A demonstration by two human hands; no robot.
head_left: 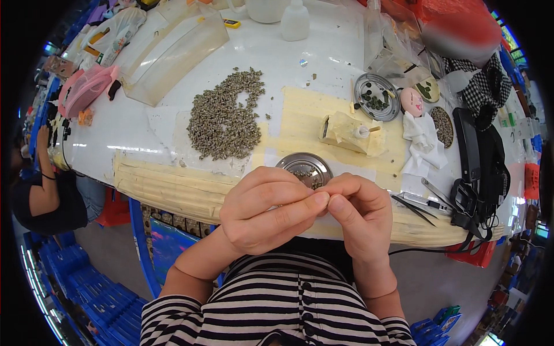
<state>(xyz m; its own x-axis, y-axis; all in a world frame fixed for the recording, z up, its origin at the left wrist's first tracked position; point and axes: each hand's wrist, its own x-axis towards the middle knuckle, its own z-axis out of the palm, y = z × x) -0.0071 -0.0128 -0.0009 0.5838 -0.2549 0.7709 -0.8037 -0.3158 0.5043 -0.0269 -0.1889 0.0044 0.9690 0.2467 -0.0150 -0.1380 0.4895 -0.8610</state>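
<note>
My left hand and my right hand meet over the table's near edge, thumbs and forefingers pinched together. Whatever they pinch is hidden or too small to name. Just beyond them sits a round metal dish with small parts in it, partly covered by my fingers. A large pile of small greyish metallic parts is spread on the white table farther left. To the right of the dish stands a cream-coloured block wrapped in tape, with a small white stick-like piece on top.
Right of the block lie a metal dish with dark green pieces, crumpled white tissue, tweezers and a black strap bundle. A clear plastic tray and white bottle stand farther back. Another person's arm shows at far left.
</note>
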